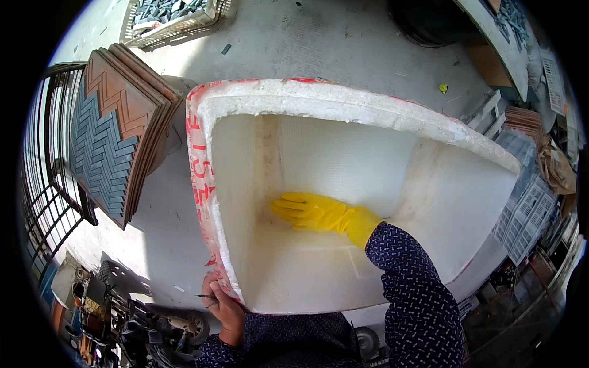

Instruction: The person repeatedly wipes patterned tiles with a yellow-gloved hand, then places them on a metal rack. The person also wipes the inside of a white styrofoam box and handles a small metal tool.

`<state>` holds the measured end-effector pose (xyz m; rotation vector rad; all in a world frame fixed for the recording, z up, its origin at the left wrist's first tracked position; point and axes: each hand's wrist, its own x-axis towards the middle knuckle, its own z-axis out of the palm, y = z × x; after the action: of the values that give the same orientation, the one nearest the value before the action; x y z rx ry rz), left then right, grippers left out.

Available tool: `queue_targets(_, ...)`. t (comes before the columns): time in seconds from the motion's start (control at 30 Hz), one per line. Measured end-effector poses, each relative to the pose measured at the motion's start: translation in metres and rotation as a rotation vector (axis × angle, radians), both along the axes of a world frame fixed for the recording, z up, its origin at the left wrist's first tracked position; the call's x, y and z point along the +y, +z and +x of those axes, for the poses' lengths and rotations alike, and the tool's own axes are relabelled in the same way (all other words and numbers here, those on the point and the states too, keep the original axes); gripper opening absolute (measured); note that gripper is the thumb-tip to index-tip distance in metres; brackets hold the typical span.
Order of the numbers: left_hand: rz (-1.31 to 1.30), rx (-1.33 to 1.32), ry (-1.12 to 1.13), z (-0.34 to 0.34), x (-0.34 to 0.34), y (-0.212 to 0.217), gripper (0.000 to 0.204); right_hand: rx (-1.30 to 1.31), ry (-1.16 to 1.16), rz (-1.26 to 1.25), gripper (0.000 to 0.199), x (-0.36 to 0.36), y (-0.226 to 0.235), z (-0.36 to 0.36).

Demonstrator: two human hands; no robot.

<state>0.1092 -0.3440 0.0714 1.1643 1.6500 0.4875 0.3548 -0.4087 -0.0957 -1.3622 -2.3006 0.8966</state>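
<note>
A big white foam box (319,93) with red-printed tape on its outer side stands in front of me, its open side facing me. Inside it, my right hand (313,211) wears a yellow rubber glove. The fingers stretch out toward the brown-stained left inner corner, and nothing shows in that hand. Bare and closed, my left hand (226,310) grips the box's near left corner. A thin dark stick-like piece (206,296) pokes out beside its fingers; I cannot make out what it is.
Left of the box leans a stack of brown panels (138,92), the front one partly covered with grey herringbone tiles. A crate of dark pieces (178,30) stands far left. Parked vehicles (141,325) are at lower left; grey plastic grids (524,214) lie at right.
</note>
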Motion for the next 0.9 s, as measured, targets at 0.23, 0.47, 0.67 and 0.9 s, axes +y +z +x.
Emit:
queue_targets(0.23, -0.053, -0.035, -0.009, 0.002, 0.001, 0.001, 0.026, -0.434, -0.738, 0.019, 0.052, 0.010, 0.020, 0.095)
queue_targets(0.47, -0.013, 0.027, 0.020, 0.002, -0.002, 0.000, 0.026, -0.224, -0.718, 0.200, 0.039, 0.107, -0.010, 0.002)
queue_targets(0.67, -0.003, -0.015, -0.035, 0.007, 0.001, 0.003, 0.026, -0.046, -0.374, -0.068, 0.040, 0.038, -0.010, -0.050)
queue_targets(0.9, 0.012, -0.027, -0.099, 0.001, -0.001, -0.002, 0.029, 0.252, -0.289, -0.467, 0.036, -0.009, -0.016, -0.097)
